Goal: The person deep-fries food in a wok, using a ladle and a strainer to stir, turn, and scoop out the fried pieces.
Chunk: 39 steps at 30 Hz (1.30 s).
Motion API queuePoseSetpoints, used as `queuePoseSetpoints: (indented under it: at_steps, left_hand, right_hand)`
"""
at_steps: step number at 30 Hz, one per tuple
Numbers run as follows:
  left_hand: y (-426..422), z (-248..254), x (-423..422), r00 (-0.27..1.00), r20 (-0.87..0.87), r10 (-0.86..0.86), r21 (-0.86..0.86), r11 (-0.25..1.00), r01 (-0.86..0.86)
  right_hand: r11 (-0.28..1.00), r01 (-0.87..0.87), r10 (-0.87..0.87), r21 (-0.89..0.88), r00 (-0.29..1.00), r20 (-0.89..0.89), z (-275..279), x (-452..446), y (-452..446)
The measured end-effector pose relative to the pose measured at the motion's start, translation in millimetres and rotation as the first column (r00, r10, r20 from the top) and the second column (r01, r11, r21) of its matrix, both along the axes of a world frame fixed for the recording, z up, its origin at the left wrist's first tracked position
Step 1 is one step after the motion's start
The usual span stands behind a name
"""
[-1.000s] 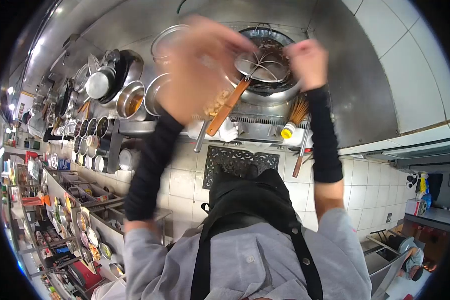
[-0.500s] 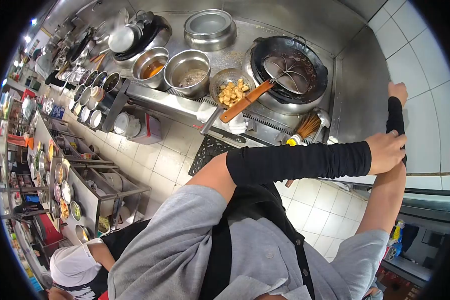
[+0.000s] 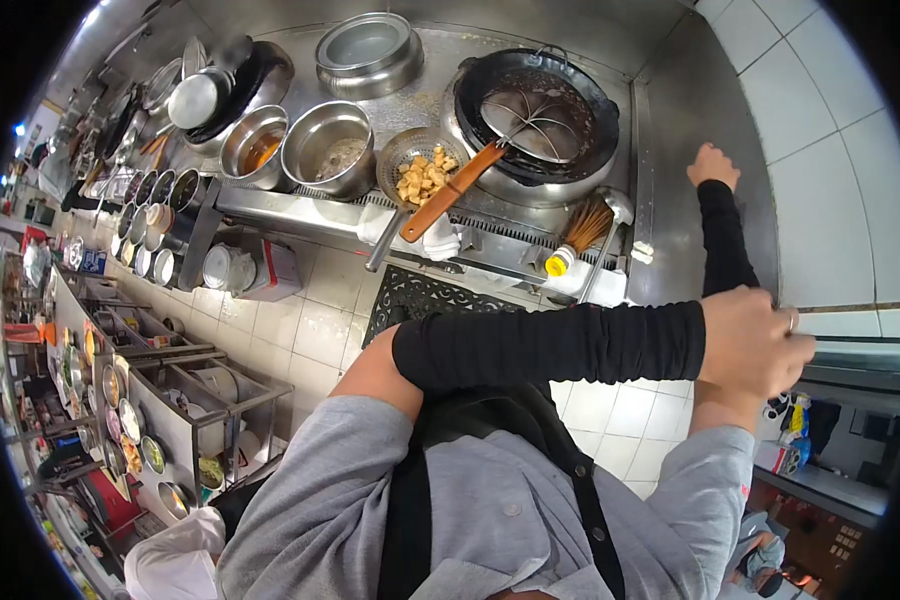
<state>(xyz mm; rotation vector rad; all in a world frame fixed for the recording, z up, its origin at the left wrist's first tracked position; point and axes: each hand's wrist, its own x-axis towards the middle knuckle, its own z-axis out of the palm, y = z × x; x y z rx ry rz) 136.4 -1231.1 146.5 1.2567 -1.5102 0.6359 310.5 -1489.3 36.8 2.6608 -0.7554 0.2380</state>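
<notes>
My left hand [image 3: 755,342] reaches across my body and is closed around the lower end of the black sleeve [image 3: 725,235] on my right forearm. Beyond it, my right hand [image 3: 714,168] is held out as a fist in front of the metal side wall, with nothing visible in it. A wok [image 3: 600,120] on the stove carries a round wire strainer [image 3: 535,120], whose wooden handle [image 3: 455,190] points toward me. Beside the wok, a perforated ladle [image 3: 400,155] holds golden fried pieces [image 3: 427,175].
Two metal pots [image 3: 328,150] [image 3: 254,146] and a lidded pot [image 3: 370,55] stand left on the stove. A bristle brush [image 3: 582,230] and a ladle [image 3: 618,205] lie right. Shelves with food bowls [image 3: 130,420] are at left; another person's white sleeve [image 3: 175,555] shows at lower left.
My left hand has crossed from over the stove to my right forearm and closed on the sleeve. My right arm has moved right, away from the wok. The view has shifted.
</notes>
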Motion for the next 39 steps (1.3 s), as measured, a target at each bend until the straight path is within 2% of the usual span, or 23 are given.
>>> queuePoseSetpoints:
  at_steps: [1, 2, 3, 4, 5, 6, 7, 8, 9, 11, 13, 14, 16, 18, 20, 22, 24, 26, 31, 39]
  left_hand:
    - [3, -2, -1, 0.996, 0.088, 0.021, -0.065, 0.998, -0.015]
    - [6, -9, 7, 0.979, 0.165, 0.120, -0.145, 0.985, -0.097]
    - [10, -15, 15, 0.947, 0.225, 0.230, -0.236, 0.956, -0.176]
    - [9, -33, 23, 0.972, 0.091, 0.216, -0.147, 0.968, -0.201]
    - [11, -53, 30, 0.977, -0.036, 0.209, -0.054, 0.976, -0.210]
    - [13, -70, 33, 0.963, -0.167, 0.212, 0.044, 0.977, -0.208]
    - [20, -81, 27, 0.888, -0.378, 0.264, 0.149, 0.963, -0.223]
    - [28, -86, 16, 0.764, -0.558, 0.324, 0.246, 0.944, -0.220]
    - [40, -89, 0, 0.659, -0.631, 0.410, 0.524, 0.851, -0.027]
    - [87, -95, -10, 0.679, -0.663, 0.314, 0.675, 0.643, 0.361]
    - [164, -79, 8, 0.712, -0.673, 0.200, 0.688, 0.522, 0.504]
    - [206, -56, 24, 0.731, -0.663, 0.162, 0.699, 0.484, 0.527]
    - [272, 10, 55, 0.804, -0.579, 0.139, 0.753, 0.469, 0.461]
    - [319, 78, 77, 0.903, -0.404, 0.145, 0.812, 0.512, 0.281]
    - [346, 135, 90, 0.976, -0.151, 0.157, 0.842, 0.537, 0.044]
    - [355, 168, 95, 0.986, 0.059, 0.158, 0.824, 0.550, -0.138]
    - [354, 186, 100, 0.967, 0.217, 0.133, 0.800, 0.544, -0.254]
    - [351, 196, 102, 0.947, 0.303, 0.111, 0.781, 0.541, -0.313]
    - [346, 194, 108, 0.921, 0.381, 0.082, 0.768, 0.526, -0.365]
    - [350, 204, 109, 0.913, 0.401, 0.079, 0.763, 0.523, -0.380]
  right_hand:
    - [0.999, 0.013, -0.016, 0.045, 0.999, 0.053, -6, 1, 4]
    - [0.891, 0.127, -0.209, 0.436, 0.967, 0.146, -11, 15, -8]
    - [0.624, 0.165, -0.417, 0.764, 0.897, 0.147, -14, 34, -27]
    - [0.244, 0.113, -0.602, 0.963, 0.797, 0.059, -20, 48, -55]
    - [-0.220, -0.104, -0.568, 0.970, 0.822, -0.040, -20, 50, -87]
    - [-0.442, -0.311, -0.587, 0.841, 0.809, -0.009, -27, 56, -123]
    - [-0.609, -0.489, -0.614, 0.624, 0.789, 0.019, -17, 59, -135]
    - [-0.527, -0.566, -0.677, 0.634, 0.731, 0.090, -5, 67, -150]
    - [-0.436, -0.634, -0.731, 0.638, 0.663, 0.160, 13, 69, -159]
    - [-0.090, -0.724, -0.630, 0.684, 0.573, 0.524, 66, 50, -121]
    - [0.017, -0.910, -0.423, 0.415, 0.370, 0.827, 128, -14, -29]
    - [0.045, -0.960, -0.244, 0.277, 0.259, 0.935, 155, -52, 7]
    - [-0.016, -0.997, 0.106, 0.074, 0.072, 0.992, 208, -112, 44]
    - [-0.151, -0.984, 0.388, -0.093, -0.145, 0.910, 256, -159, 87]
    - [-0.328, -0.929, 0.559, -0.169, -0.336, 0.758, 292, -192, 133]
    - [-0.451, -0.877, 0.637, -0.164, -0.445, 0.629, 309, -209, 173]
    - [-0.505, -0.850, 0.670, -0.152, -0.497, 0.551, 313, -214, 198]
    - [-0.517, -0.843, 0.691, -0.145, -0.511, 0.511, 320, -214, 212]
    - [-0.510, -0.847, 0.715, -0.150, -0.514, 0.474, 312, -219, 221]
    - [-0.476, -0.865, 0.737, -0.162, -0.492, 0.463, 317, -225, 229]
